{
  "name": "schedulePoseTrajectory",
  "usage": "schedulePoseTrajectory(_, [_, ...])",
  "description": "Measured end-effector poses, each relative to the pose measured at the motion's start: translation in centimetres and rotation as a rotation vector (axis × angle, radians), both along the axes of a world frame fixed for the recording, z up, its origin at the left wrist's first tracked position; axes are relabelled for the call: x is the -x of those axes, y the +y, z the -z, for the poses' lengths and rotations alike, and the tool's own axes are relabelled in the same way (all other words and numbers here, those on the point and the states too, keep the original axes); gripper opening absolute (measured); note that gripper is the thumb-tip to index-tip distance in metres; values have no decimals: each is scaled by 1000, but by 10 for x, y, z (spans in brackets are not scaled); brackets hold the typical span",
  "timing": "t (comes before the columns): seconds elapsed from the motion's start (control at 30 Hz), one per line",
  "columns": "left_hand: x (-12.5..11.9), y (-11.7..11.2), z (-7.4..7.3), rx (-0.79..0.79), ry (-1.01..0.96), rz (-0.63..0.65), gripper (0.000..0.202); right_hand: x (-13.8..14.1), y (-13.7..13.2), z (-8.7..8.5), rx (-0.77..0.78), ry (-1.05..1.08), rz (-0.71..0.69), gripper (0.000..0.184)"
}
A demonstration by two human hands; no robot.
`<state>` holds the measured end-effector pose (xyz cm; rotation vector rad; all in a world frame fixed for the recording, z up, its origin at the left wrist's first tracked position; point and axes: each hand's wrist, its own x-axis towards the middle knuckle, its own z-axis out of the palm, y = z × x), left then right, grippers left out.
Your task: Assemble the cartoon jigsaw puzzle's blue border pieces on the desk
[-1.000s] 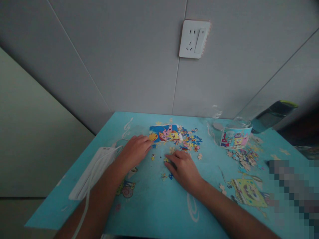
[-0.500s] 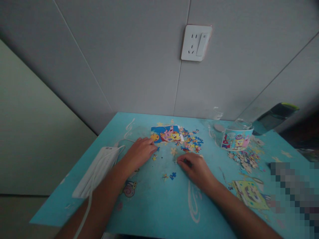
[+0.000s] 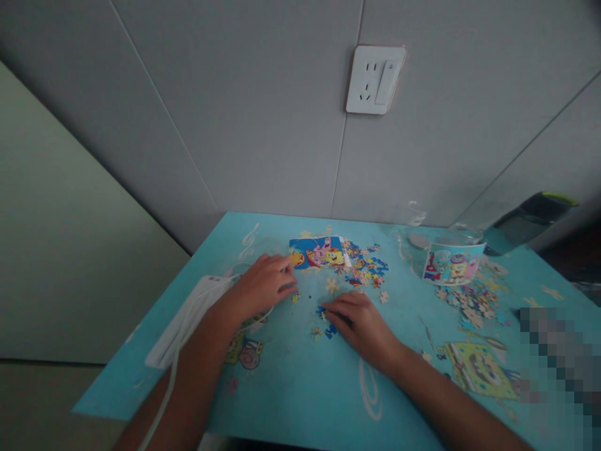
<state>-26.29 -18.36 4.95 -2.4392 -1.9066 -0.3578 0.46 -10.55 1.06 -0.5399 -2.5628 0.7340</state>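
Note:
My right hand (image 3: 359,319) is over the middle of the table, thumb and fingertips closed on a small blue puzzle piece (image 3: 322,312). Just below those fingertips lie another blue piece (image 3: 331,331) and a yellowish puzzle piece (image 3: 316,333). My left hand (image 3: 268,283) rests beside the left end of a cartoon picture card (image 3: 317,252), thumb apart from the fingers, with nothing visible in it. Close to its thumb is a small yellow puzzle piece (image 3: 295,297). A pile of colourful puzzle pieces (image 3: 369,266) lies against the card's right side.
A clear container with a cartoon label (image 3: 453,263) stands at the right, with a second heap of pieces (image 3: 469,304) before it. A dark bottle (image 3: 530,219) leans behind. On the left lies a white power strip (image 3: 190,319) with its cable. The blue tabletop (image 3: 291,394) carries printed cartoons.
My right hand has moved slightly left, and blue now shows on the piece at its fingertips. My left thumb has shifted away from the fingers. The view has swung slightly left.

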Motion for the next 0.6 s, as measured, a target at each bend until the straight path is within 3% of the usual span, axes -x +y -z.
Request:
schedulePoseTrajectory(0.33, [-10,-4,6,86,-16,-14,14,12,-14,2,-23,-80,109,21])
schedulePoseTrajectory(0.6, [-7,-1,15,124,-37,-9,22,12,-15,-2,74,-34,75,14])
